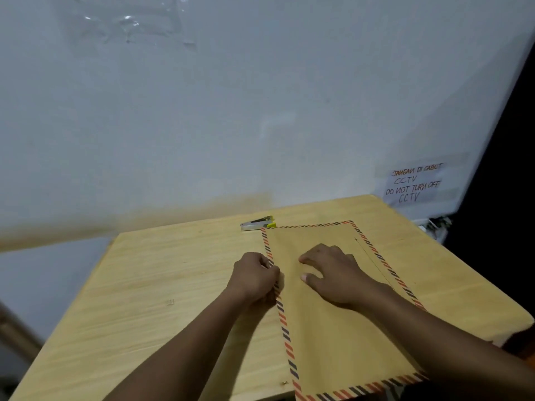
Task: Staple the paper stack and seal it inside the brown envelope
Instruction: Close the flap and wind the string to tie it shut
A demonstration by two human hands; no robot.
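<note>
Your two forearms filled the near part of the view, both stretched out over the wooden table point(159, 285). Between and under them lay the brown envelope point(327, 337), flat on the right half of the tabletop, its long sides running away from you and its near short side down at the table's front edge. A border of red and dark diagonal stripes ran all round it, and a thin dark line showed along its right side, parallel to that border.

Your left hand point(254, 277) sat at the envelope's left long side, about halfway along it. Its fingers were curled in tightly and, as far as could be seen, pinched the striped edge between thumb and fingers; the fingertips themselves were hidden under the hand.

Your right hand point(333, 273) rested on top of the envelope, just beside the left one. Its fingers were spread and only gently bent, the tips pressing down on the brown face and gripping nothing.

At the envelope's far left corner lay a small stapler point(259, 222), silver with a yellow part, on the table; you could not tell whether it touched the corner or sat just beside it.

Behind the table stood a pale wall point(260, 96), and to the far right a handwritten note point(414, 182) was taped to it, reading in part "DO NOT TURN OFF CCTV".
</note>
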